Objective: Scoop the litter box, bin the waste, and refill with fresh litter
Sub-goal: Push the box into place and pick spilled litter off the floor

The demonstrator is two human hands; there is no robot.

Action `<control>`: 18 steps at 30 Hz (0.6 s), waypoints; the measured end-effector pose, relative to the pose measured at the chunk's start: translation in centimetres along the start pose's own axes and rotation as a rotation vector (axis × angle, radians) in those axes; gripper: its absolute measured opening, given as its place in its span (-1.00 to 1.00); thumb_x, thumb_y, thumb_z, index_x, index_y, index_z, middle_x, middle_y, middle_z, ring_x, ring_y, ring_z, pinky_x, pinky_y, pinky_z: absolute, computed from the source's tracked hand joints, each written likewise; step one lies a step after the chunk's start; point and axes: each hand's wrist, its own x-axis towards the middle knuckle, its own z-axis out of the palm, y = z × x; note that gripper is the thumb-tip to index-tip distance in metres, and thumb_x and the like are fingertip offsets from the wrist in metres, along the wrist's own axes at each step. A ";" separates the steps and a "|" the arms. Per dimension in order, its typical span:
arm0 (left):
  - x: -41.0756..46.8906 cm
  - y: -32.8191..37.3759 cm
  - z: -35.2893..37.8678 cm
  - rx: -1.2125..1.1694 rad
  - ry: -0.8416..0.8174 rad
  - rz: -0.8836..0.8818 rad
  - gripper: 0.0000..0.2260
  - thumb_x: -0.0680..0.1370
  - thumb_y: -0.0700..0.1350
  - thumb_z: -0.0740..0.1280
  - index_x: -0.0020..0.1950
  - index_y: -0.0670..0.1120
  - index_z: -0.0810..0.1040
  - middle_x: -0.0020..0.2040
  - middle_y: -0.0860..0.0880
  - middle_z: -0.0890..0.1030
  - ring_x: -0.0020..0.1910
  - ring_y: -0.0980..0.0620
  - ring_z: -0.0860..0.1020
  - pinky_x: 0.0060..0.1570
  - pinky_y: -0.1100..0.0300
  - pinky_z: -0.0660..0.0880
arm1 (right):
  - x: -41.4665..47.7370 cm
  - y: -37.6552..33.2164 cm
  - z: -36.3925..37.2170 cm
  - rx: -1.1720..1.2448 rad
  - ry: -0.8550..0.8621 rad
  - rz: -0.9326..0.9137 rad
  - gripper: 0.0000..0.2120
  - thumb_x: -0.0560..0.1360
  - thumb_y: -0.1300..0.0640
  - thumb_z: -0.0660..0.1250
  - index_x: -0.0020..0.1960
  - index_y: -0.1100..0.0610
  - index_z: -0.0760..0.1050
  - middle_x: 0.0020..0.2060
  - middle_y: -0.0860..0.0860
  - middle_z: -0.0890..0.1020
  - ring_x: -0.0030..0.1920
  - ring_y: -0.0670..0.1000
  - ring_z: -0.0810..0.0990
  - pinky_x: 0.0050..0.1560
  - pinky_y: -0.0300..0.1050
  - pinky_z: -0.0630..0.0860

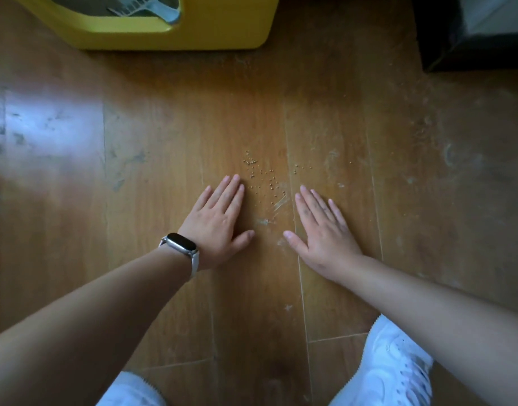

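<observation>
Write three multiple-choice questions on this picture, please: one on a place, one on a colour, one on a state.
1. Where is the scoop? A in a bin; B inside the litter box; C on a chair.
2. What colour is the litter box? A yellow; B grey; C red.
3. How do the left hand and right hand lie? A as fists; B flat on the floor, fingers straight; C gripping a bag.
Answers: 1 B, its blade shows inside; 2 A, yellow walls; 3 B, palms down beside spilled grains.

Bare floor (193,127) lies open around the spilled litter (263,177); beyond it the litter box (211,30) blocks passage.
</observation>
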 end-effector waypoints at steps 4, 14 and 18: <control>-1.9 0.1 1.1 0.012 -0.048 0.000 -0.19 0.49 0.36 -0.17 0.58 -0.11 -0.24 0.58 -0.07 -0.27 0.55 -0.03 -0.30 0.52 -0.01 -0.23 | -2.1 1.8 1.4 -0.134 -0.078 -0.019 -0.27 0.55 -0.32 -0.25 0.52 0.10 -0.34 0.52 -0.01 -0.33 0.51 -0.05 -0.35 0.49 0.03 -0.29; 1.1 0.7 0.6 0.057 -0.028 0.158 -0.26 0.56 0.27 -0.03 0.60 -0.11 -0.15 0.59 -0.07 -0.19 0.57 -0.03 -0.22 0.54 -0.04 -0.15 | 2.6 -4.5 0.7 -0.086 0.008 -0.060 -0.28 0.57 -0.27 -0.13 0.56 0.13 -0.21 0.54 0.01 -0.25 0.53 -0.04 -0.28 0.50 0.09 -0.29; 2.0 -0.7 -1.2 0.027 0.023 0.133 -0.24 0.54 0.26 0.04 0.60 -0.12 -0.10 0.60 -0.08 -0.14 0.57 -0.01 -0.18 0.54 0.00 -0.13 | 3.9 -3.9 -1.1 -0.053 0.073 -0.054 -0.30 0.58 -0.25 -0.13 0.56 0.11 -0.20 0.55 0.00 -0.22 0.53 -0.05 -0.25 0.49 0.06 -0.31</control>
